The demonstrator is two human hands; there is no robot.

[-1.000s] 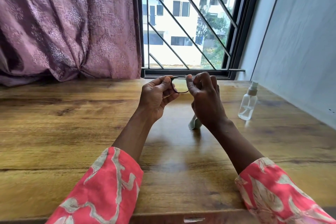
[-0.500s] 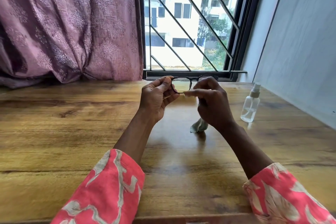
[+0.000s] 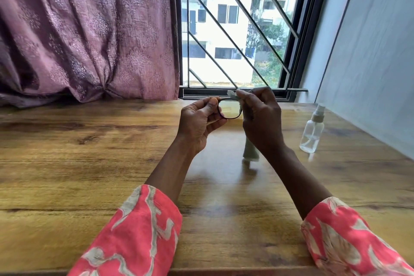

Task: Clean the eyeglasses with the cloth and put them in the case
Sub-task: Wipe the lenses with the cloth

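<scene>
Dark-framed eyeglasses (image 3: 230,111) held up above the bench (image 3: 89,152), centre of view. Left hand (image 3: 199,122) at their 9 o'clock, thumb and fingers pinched on the frame end. Right hand (image 3: 261,119) at 3 o'clock, fingers clamped on the pale cloth (image 3: 251,152), which covers the other lens and hangs down. Clear spray bottle (image 3: 311,131) at 3 o'clock, upright, a little clear liquid inside.

Eyeglasses (image 3: 230,110) held above the bench (image 3: 89,163), between left hand (image 3: 199,123) and right hand (image 3: 259,123). Cloth (image 3: 251,152) hangs under the right hand. Spray bottle (image 3: 312,132) stands right of both. Curtain (image 3: 85,29) behind-left, window (image 3: 235,29) directly behind.
</scene>
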